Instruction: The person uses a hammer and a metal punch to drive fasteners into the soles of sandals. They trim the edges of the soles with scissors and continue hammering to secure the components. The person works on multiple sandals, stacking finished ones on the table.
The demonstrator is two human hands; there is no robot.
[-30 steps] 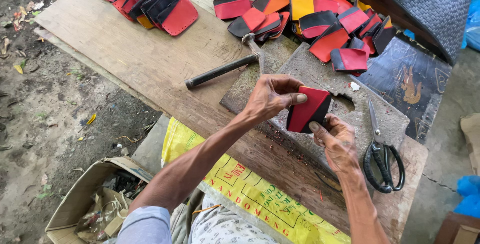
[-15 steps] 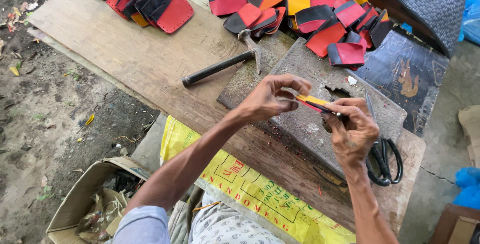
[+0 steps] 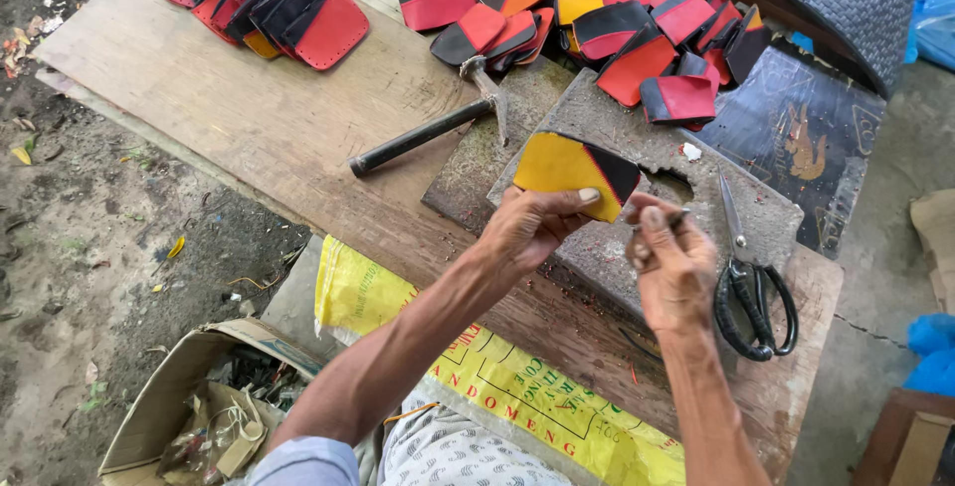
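My left hand point(image 3: 532, 227) pinches a flat yellow-and-black leather piece point(image 3: 572, 170) by its lower edge, its yellow face turned up towards me. My right hand point(image 3: 671, 267) is closed on a thin dark tool point(image 3: 668, 219) just right of the piece, close to its black corner. Both hands hover over a grey stone slab point(image 3: 647, 148) that lies on a wooden board point(image 3: 249, 118).
A hammer point(image 3: 438, 128) rests left of the slab, black scissors point(image 3: 751, 287) at its right edge. Red, black and orange cut pieces point(image 3: 637, 28) are heaped at the back, another stack point(image 3: 269, 3) at the far left. A yellow sack point(image 3: 477, 367) and cardboard box point(image 3: 189, 416) sit below.
The piece has been turned over, from its red face through edge-on to its yellow face. My right hand has let go of the piece and now pinches the thin tool beside it.
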